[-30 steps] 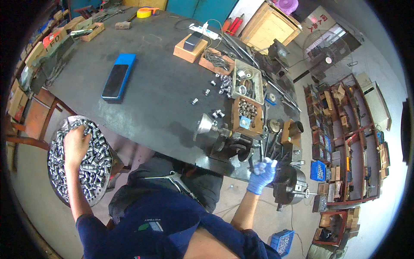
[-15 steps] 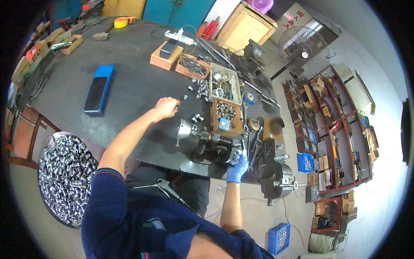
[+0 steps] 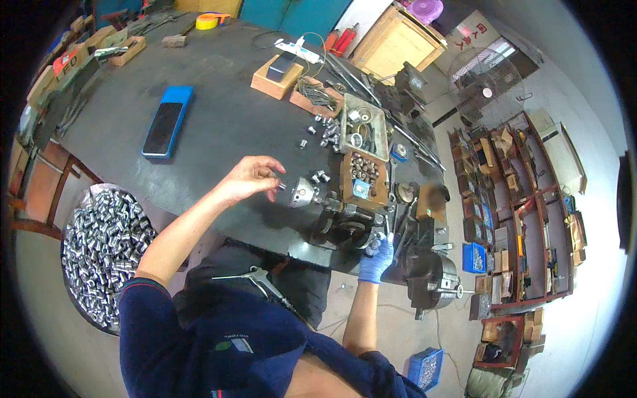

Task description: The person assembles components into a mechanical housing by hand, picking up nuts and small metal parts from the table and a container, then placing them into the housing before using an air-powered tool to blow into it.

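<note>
My bare left hand pinches a small shiny metal sleeve between thumb and fingers. The sleeve is right beside the mouth of a silver chuck on a small bench spindle machine. At the machine's other end, my right hand, in a blue glove, is closed around a silvery knob; its fingers partly cover it. Loose metal sleeves lie just behind the chuck, and several more are scattered farther back on the dark bench.
A wooden box of small metal parts stands behind the machine, a grey tray beyond it. A blue-cased device lies on the bench. A vise is at right. A big container of sleeves stands at lower left.
My left hand has moved from over the bench toward me, bringing a sleeve up to the chuck. My right hand stays on the knob. The whole view has shifted slightly.
</note>
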### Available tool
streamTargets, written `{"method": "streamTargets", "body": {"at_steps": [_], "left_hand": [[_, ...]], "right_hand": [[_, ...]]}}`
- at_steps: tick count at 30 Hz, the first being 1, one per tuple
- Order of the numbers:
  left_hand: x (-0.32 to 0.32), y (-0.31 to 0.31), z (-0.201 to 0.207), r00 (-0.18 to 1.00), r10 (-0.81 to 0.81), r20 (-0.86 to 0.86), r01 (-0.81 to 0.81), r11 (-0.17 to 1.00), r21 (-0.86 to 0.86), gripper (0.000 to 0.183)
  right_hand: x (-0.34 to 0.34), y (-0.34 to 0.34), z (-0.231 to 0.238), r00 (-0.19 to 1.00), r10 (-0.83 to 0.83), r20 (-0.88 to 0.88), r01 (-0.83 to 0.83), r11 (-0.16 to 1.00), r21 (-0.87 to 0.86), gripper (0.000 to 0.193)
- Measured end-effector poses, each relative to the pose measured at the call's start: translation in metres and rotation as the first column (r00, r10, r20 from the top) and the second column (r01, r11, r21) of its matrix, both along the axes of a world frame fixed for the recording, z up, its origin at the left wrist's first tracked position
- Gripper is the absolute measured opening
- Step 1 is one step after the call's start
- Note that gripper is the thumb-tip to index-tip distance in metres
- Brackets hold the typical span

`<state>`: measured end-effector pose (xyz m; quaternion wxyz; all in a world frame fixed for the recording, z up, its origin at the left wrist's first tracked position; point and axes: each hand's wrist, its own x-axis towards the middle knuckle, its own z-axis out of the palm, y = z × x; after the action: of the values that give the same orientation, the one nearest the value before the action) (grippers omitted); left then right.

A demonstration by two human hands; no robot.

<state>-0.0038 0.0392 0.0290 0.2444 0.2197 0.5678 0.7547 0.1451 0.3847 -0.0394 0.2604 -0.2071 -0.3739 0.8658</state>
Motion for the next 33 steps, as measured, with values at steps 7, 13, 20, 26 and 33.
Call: {"method": "streamTargets", "body": {"at_steps": [7,13,20,26,33], "left_hand": [[0.023,0.006,0.01,0.994,0.048,-0.101,-0.038,0.994,0.102,0.017],[0.018,0.008,0.018,0.989,0.014,-0.15,-0.011,1.0,0.023,0.017],[0.013,0.004,0.022,0.919,-0.025,-0.393,-0.016,0.995,-0.099,0.025],[0.026,0.009,0.021,0.823,0.061,-0.565,-0.163,0.978,-0.133,0.024],[0.024,0.014,0.008,0.964,0.034,-0.264,-0.018,0.998,0.063,0.021]], "right_hand": [[-0.001,0.001,0.002,1.0,0.0,-0.007,0.0,1.0,-0.013,0.028],[0.012,-0.009,0.025,0.994,-0.079,0.074,0.07,0.991,0.111,0.029],[0.0,-0.009,0.099,0.999,0.037,0.0,-0.036,0.983,0.181,0.037],[-0.078,0.062,0.073,0.934,0.313,-0.173,-0.318,0.948,0.002,0.042],[-0.087,0.088,-0.043,0.986,0.115,0.118,-0.135,0.975,0.178,0.038]]}}
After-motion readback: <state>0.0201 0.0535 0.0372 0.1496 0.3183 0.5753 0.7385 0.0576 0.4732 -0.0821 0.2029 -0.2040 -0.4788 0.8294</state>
